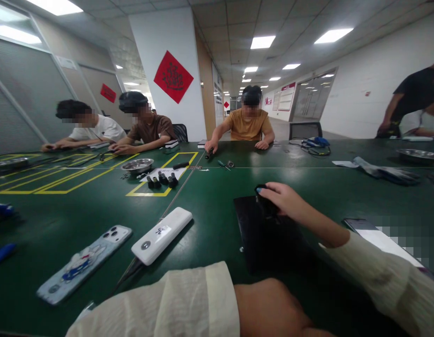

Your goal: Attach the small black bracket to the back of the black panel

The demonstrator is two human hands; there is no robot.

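My right hand (282, 196) is closed on a small black object (265, 206) whose kind I cannot make out. That object is over the upper part of a flat black pouch-like thing (252, 234) lying on the green table (210, 252). In the foreground my left hand (273, 306) reaches rightward below the pouch-like thing. Its fingers run out at the bottom edge, so I cannot see what they do. A white power bank (162, 236) and a phone in a patterned case (85, 264) lie to the left. Another phone (381, 241) rests beside my right forearm.
Several black cylindrical parts (162, 180) stand by a metal bowl (137, 165) within yellow tape. Across the table, a person (250, 121) holds a dark object near a green-handled screwdriver (222, 164). Two people sit at the left. Gloves (385, 172) lie at the right.
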